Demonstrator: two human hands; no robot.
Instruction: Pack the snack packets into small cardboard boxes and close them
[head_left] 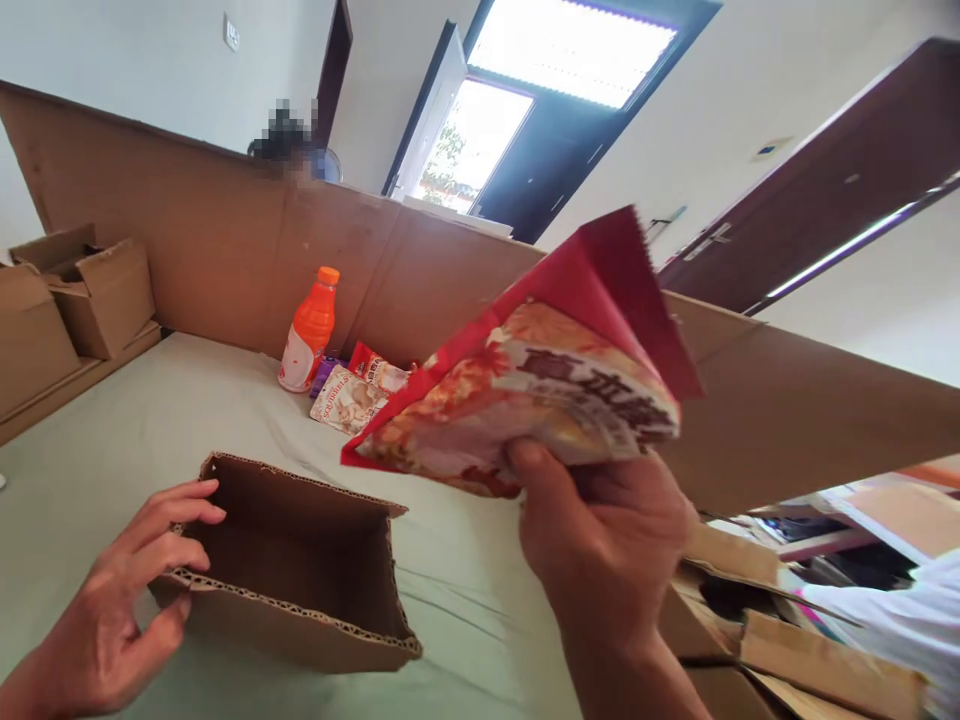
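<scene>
In my right hand (600,540) is a red snack packet (517,400), gripped between thumb and fingers and raised tilted above the table. Its front shows printed food and large dark characters. To the left stands a small cardboard box (300,625), its top uncovered and nothing visible inside. My left hand (142,580) holds the box at its left end, the fingers reaching over the rim and the thumb against the front wall.
Behind the box stand an orange-capped bottle (309,330) and several snack packets (349,400). Cardboard boxes (105,290) sit at the far left, with more boxes (817,660) at the lower right. A tall cardboard partition (225,240) borders the cloth-covered table (217,400). A person (289,145) is behind it; a white sleeve (885,620) shows at right.
</scene>
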